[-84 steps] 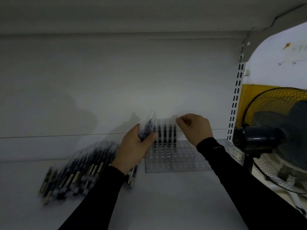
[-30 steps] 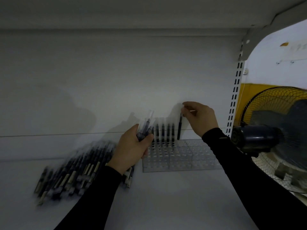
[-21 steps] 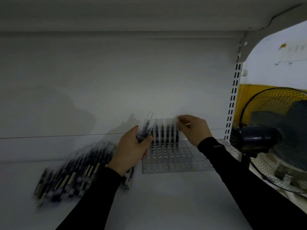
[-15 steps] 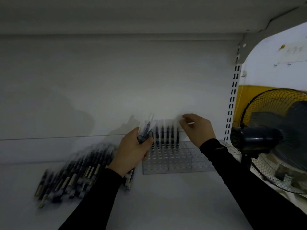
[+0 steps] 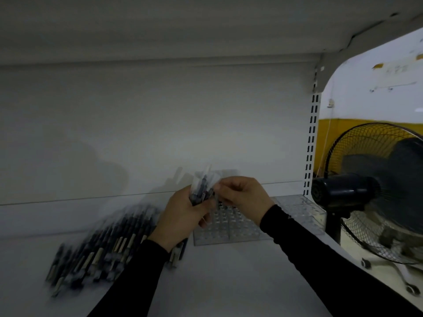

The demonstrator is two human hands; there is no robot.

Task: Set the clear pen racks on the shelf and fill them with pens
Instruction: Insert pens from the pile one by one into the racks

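Black fan (image 5: 375, 193) beside shelf (image 5: 229, 282)

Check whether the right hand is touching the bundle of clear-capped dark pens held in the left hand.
Touching. In the head view the right hand fingertips meet the pen bundle gripped by the left hand.

**Dim shelf bay, lit room beyond**

A white back panel (image 5: 160, 124) is seen under an upper shelf (image 5: 160, 26), both in shadow. A slotted upright (image 5: 310, 145) marks the right edge. Beyond it, a black fan (image 5: 375, 191) on castors stands before a brightly lit white and yellow wall (image 5: 375, 92).
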